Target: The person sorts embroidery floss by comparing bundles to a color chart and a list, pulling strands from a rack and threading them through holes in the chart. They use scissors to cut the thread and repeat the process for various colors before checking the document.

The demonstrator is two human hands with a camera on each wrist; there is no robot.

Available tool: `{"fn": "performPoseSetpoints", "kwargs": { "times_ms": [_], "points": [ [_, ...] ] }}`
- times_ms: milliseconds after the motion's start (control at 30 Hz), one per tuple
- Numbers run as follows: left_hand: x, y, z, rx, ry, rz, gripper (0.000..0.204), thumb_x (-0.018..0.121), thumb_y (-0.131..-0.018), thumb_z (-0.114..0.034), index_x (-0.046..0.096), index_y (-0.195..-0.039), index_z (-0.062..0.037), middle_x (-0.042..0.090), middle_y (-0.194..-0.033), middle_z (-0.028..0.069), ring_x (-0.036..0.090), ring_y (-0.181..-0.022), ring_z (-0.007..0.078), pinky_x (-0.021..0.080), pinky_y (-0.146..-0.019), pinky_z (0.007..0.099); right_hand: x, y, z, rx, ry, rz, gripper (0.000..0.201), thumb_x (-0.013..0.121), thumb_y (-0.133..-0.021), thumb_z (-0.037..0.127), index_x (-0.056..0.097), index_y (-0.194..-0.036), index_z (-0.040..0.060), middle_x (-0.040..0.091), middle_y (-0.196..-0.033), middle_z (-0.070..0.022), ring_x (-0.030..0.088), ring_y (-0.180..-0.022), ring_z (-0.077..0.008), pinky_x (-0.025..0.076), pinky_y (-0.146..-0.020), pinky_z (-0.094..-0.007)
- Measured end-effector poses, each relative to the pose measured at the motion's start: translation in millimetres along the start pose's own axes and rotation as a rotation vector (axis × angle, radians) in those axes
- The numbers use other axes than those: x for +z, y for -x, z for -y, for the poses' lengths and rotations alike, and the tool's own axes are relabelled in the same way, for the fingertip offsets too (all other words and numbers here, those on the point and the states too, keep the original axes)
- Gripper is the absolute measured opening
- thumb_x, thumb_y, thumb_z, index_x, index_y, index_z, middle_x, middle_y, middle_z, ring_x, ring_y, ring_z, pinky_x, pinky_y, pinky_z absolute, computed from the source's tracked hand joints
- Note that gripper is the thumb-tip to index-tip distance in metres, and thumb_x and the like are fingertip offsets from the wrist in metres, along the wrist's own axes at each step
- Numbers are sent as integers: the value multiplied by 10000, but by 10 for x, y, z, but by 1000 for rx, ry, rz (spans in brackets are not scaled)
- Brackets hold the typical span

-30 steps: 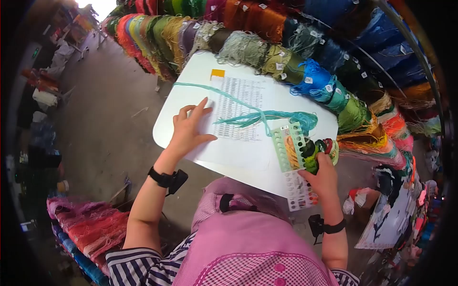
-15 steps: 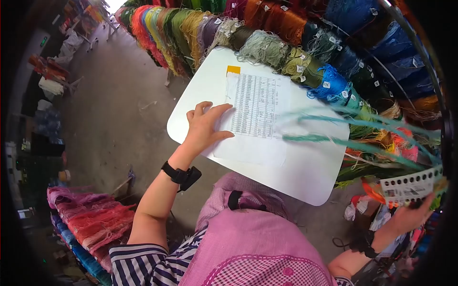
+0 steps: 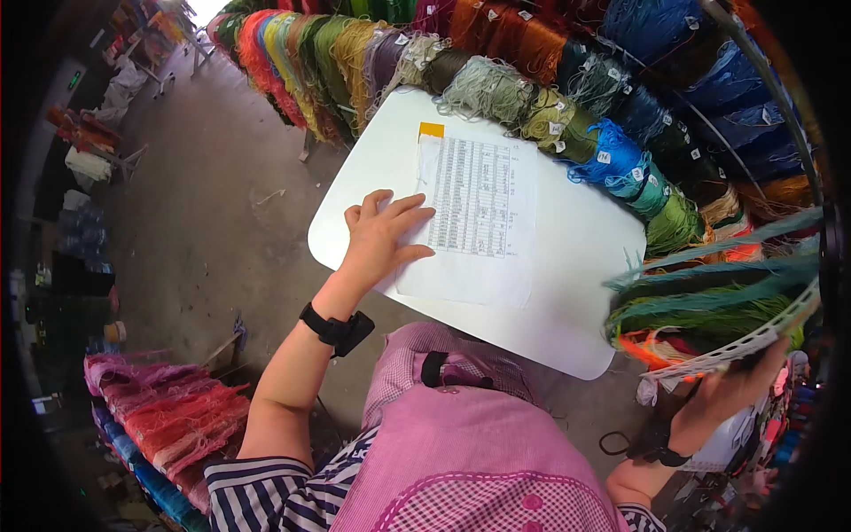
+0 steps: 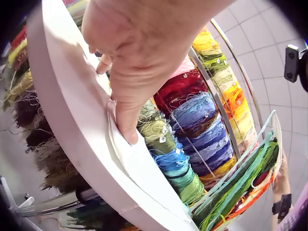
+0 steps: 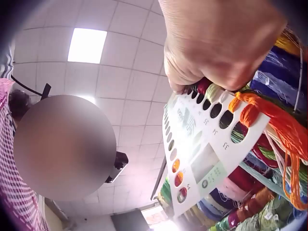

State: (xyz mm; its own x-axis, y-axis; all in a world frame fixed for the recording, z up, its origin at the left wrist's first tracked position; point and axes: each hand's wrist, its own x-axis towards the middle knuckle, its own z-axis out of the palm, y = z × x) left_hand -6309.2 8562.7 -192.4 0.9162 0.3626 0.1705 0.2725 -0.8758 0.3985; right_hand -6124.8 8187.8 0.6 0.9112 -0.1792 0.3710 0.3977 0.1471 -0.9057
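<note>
My left hand (image 3: 386, 235) rests with spread fingers on a printed sheet (image 3: 474, 208), which lies on a white tabletop (image 3: 567, 328). In the left wrist view its thumb (image 4: 126, 120) presses near the paper's edge. Off the table's right end, my right hand (image 3: 740, 390) grips a white thread card (image 3: 753, 341) by one edge. The right wrist view shows the card (image 5: 185, 139) with numbered holes along both sides. Orange thread (image 5: 284, 130) is looped through some of them. Teal and green strands (image 3: 709, 293) trail from the card, blurred by motion.
Behind the table, skeins of dyed yarn (image 3: 487, 89) with small number tags hang in rows on metal rails (image 3: 762, 89). A rack of pink and red yarn (image 3: 173, 408) stands at the lower left. Grey floor (image 3: 222, 204) shows left of the table.
My right hand has lifted the thread card off the table's right end and swung it out to the right, drawing the teal strands off the paper. My left hand stays on the sheet.
</note>
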Motion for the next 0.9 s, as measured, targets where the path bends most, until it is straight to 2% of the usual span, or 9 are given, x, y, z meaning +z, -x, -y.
{"fn": "performPoseSetpoints", "kwargs": {
  "times_ms": [33,100,233,367,533,600,733,833,900],
  "points": [
    [-3,-5,-4,1,0,0,702,789,-679,-383,548,-1321,-234,594,-1261,-42,386,-1256,298,237,-989,458,-48,-34,-112,-11,-25,113,370,513,-991,310,551,-1205,11,616,-1100,-64,597,-974,-154,488,-867,-313],
    [-15,-19,-18,-33,-3,33,678,781,-685,-384,559,-1313,-256,537,-1349,-42,387,-1258,297,237,-995,467,-45,1,-288,88,-20,160,326,524,-988,292,566,-1163,21,624,-1063,-55,608,-933,-144,502,-824,-304],
    [-28,-51,-46,20,-11,8,639,777,-691,-402,581,-1276,-235,550,-1310,-28,412,-1225,302,244,-979,477,13,138,-612,224,-29,282,380,520,-994,196,464,-1317,3,611,-1145,-80,607,-963,-142,497,-832,-298],
    [8,-101,-119,32,-103,9,643,718,-736,-478,557,-1314,-247,543,-1254,0,430,-1204,264,241,-989,473,95,207,-778,311,-88,405,367,477,-1015,180,455,-1335,2,605,-1188,-76,599,-989,-125,485,-847,-272],
    [25,-130,-146,40,-122,1,642,714,-730,-498,568,-1299,-239,541,-1209,22,439,-1186,248,246,-979,469,34,192,-956,405,-52,426,342,483,-1013,175,477,-1309,3,609,-1175,-73,600,-960,-116,483,-832,-258],
    [17,-139,-143,52,-88,-12,618,747,-724,-441,584,-1274,-209,548,-1179,31,452,-1162,244,264,-969,515,19,210,-1018,468,-43,423,332,500,-1007,181,489,-1286,0,613,-1157,-70,598,-966,-111,483,-832,-256],
    [47,-131,-112,56,-65,-32,593,754,-714,-436,609,-1244,-212,548,-1182,35,458,-1154,242,266,-964,512,150,281,-940,428,-35,421,334,521,-997,188,497,-1271,-3,611,-1146,-61,598,-973,-113,488,-826,-262],
    [133,-137,-104,6,-45,-132,527,762,-703,-428,648,-1166,-204,551,-1193,40,450,-1169,252,269,-956,509,219,347,-875,433,-27,406,338,524,-996,183,494,-1275,-4,607,-1152,-63,589,-980,-118,478,-836,-260],
    [123,-113,-77,-67,-108,-171,396,750,-725,-423,680,-1060,-223,536,-1251,35,406,-1238,285,268,-957,478,219,419,-903,423,-9,430,350,516,-1000,192,486,-1283,-12,599,-1162,-65,584,-982,-113,479,-835,-259]
  ]
}}
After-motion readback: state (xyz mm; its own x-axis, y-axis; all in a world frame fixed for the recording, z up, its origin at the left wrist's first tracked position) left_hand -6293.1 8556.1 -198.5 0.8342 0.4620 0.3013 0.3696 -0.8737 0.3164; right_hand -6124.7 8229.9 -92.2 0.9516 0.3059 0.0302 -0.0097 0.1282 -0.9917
